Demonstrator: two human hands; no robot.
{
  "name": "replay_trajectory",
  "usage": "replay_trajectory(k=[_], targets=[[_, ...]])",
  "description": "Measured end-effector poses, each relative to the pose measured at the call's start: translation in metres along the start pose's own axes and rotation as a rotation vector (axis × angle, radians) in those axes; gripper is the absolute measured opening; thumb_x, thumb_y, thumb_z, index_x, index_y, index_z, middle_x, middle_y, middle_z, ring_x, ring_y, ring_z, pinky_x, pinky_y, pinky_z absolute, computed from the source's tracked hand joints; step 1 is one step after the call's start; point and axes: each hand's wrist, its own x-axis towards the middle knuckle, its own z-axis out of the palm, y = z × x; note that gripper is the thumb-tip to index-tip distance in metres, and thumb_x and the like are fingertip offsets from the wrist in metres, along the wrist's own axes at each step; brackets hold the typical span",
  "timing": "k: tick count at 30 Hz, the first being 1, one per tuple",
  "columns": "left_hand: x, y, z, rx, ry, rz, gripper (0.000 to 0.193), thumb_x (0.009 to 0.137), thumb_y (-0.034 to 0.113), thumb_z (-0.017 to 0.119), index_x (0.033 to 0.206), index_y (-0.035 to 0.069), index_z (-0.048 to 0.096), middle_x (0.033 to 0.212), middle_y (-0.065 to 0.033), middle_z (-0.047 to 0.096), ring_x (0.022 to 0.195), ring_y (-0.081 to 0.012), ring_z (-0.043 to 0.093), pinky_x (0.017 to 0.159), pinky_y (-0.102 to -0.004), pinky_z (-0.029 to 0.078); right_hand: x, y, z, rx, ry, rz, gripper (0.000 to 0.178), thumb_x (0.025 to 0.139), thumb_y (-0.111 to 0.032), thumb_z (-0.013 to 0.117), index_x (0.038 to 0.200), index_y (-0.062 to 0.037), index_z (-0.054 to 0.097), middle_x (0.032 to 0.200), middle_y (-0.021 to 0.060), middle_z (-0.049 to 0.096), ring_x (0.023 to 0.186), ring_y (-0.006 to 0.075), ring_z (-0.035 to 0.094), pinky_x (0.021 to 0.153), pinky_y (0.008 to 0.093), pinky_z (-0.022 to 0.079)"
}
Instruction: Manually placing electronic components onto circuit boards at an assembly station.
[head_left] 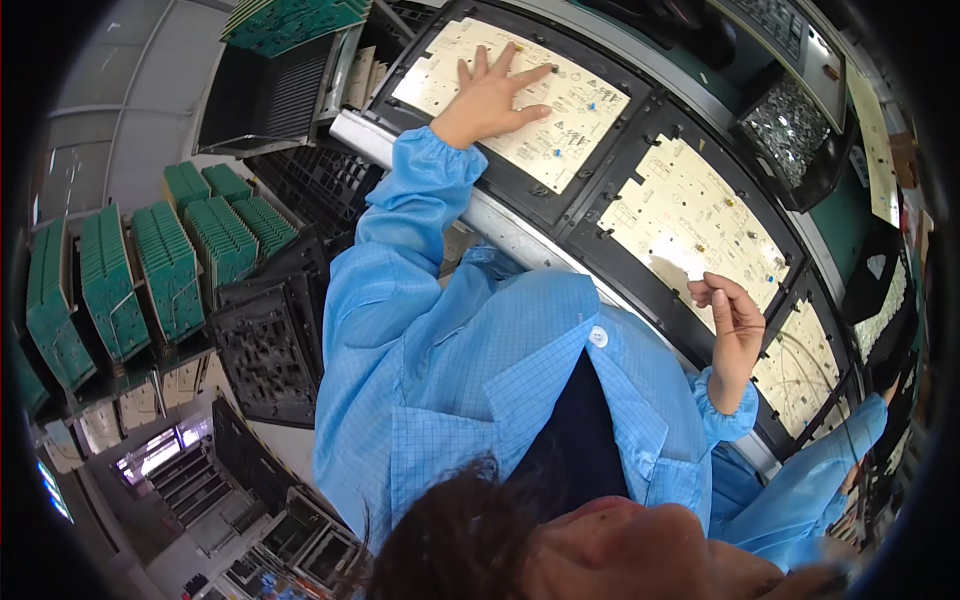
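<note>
Hands work along a curved line of cream circuit boards set in black carriers. I count three boards, and the middle board (pixel 690 215) serves as the landmark. The left hand (pixel 490 95) lies flat, fingers spread and grasping nothing, on the far board (pixel 560 110), the one to the left of the middle board. The right hand (pixel 735 320) hovers over the near lower edge of the middle board. Its fingers are curled and thumb and forefinger meet, but I cannot tell whether a small part sits between them.

By my reading, the step in hand is steadying one board while the other hand is poised over its neighbour. Setting anything down there would call for fine aim at small holes.

The third board (pixel 800 370) lies to the lower right of the middle board. One bin of small metal parts (pixel 790 125) stands beyond the middle board. Well to its left stand about seven racks of green boards (pixel 170 270).
</note>
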Motion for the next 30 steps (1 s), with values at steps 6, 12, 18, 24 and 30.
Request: replay_trajectory(k=[6, 12, 18, 24, 30], targets=[[-0.048, 0.02, -0.04, -0.463, 0.097, 0.243, 0.045, 0.083, 0.032, 0.074, 0.124, 0.017, 0.064, 0.137, -0.0183, 0.051, 0.132, -0.0406, 0.04, 0.109, -0.0512, 0.033, 0.008, 0.009, 0.031, -0.016, -0.056, 0.056, 0.023, 0.1, -0.009, 0.054, 0.115, 0.0031, 0.065, 0.098, 0.0117, 0.071, 0.089, 0.0136, 0.063, 0.083, 0.0268, 0.049], [-0.1, 0.048, -0.029, -0.588, 0.076, 0.188, 0.023, 0.075, 0.017, 0.078, 0.096, 0.009, 0.073, 0.109, -0.0065, 0.065, 0.108, -0.0284, 0.058, 0.092, -0.0367, 0.049, 0.018, 0.02, 0.046, -0.018, -0.118, 0.116, 0.023, 0.1, -0.01, 0.055, 0.115, 0.0023, 0.066, 0.097, 0.0101, 0.071, 0.089, 0.0123, 0.063, 0.084, 0.0259, 0.049], [-0.092, 0.047, -0.019, -0.238, 0.221, 0.382, 0.013, 0.071, 0.01, 0.07, 0.083, 0.014, 0.071, 0.096, 0.0046, 0.068, 0.09, -0.0193, 0.064, 0.077, -0.0315, 0.054, 0.023, 0.014, 0.074, -0.047, -0.173, 0.143, 0.022, 0.1, -0.01, 0.055, 0.114, 0.0021, 0.066, 0.096, 0.0097, 0.071, 0.088, 0.012, 0.062, 0.084, 0.0259, 0.049], [-0.068, 0.052, -0.033, -0.157, 0.09, 0.467, 0.018, 0.067, 0.004, 0.064, 0.08, 0.016, 0.069, 0.09, 0.007, 0.067, 0.077, -0.0172, 0.06, 0.066, -0.03, 0.053, 0.021, 0.023, 0.079, -0.081, -0.155, 0.134, 0.022, 0.099, -0.008, 0.054, 0.113, 0.0026, 0.067, 0.095, 0.0103, 0.072, 0.089, 0.0127, 0.063, 0.084, 0.0257, 0.049], [-0.066, 0.084, -0.053, -0.472, 0.053, 0.29, 0.026, 0.084, 0.0, 0.06, 0.109, 0.003, 0.067, 0.101, -0.0172, 0.063, 0.093, -0.0351, 0.062, 0.08, -0.0383, 0.051, 0.029, 0.027, 0.08, -0.181, -0.211, 0.033, 0.021, 0.096, -0.009, 0.057, 0.11, 0.0001, 0.069, 0.097, 0.0093, 0.074, 0.092, 0.0155, 0.068, 0.084, 0.0285, 0.052]])
